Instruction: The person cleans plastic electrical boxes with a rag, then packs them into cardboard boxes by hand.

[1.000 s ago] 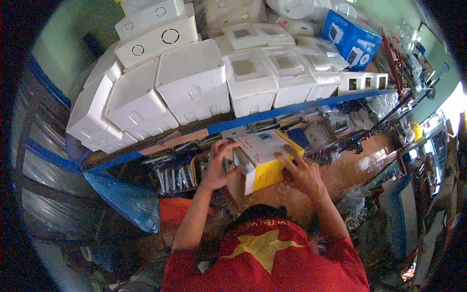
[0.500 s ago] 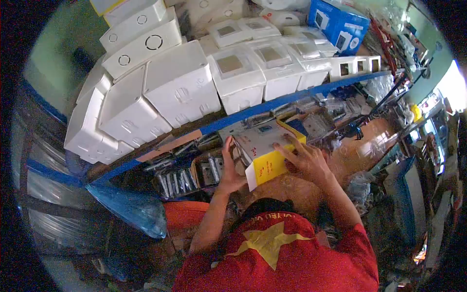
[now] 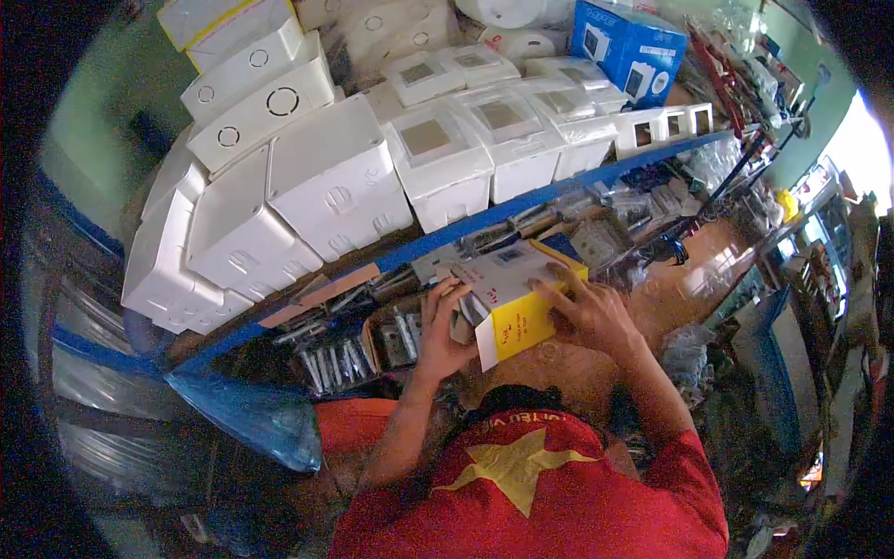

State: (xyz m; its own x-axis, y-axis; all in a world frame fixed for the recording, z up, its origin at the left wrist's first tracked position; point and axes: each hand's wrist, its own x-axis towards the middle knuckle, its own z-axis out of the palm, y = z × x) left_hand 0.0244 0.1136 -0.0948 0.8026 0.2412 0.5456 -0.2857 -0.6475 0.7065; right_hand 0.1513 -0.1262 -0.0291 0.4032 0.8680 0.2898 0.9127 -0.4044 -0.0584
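A yellow and white cardboard carton with red print is tilted in front of my chest, its left end open and a white flap hanging out. My right hand grips the carton's right side, fingers over the top edge. At the open end, my left hand is curved, its thumb and fingers apart and its fingertips by the opening. Something pale shows inside that end, but I cannot make out what it is.
White plastic boxes are stacked on a blue-edged shelf, beside a blue printed box. Below are trays of small metal parts. Blue plastic sheeting hangs at the left, and clear plastic bags lie at the right.
My left fingers have bent in toward the carton's open end. The carton and right hand sit slightly lower in view, and the shelf has shifted slightly as the camera moved.
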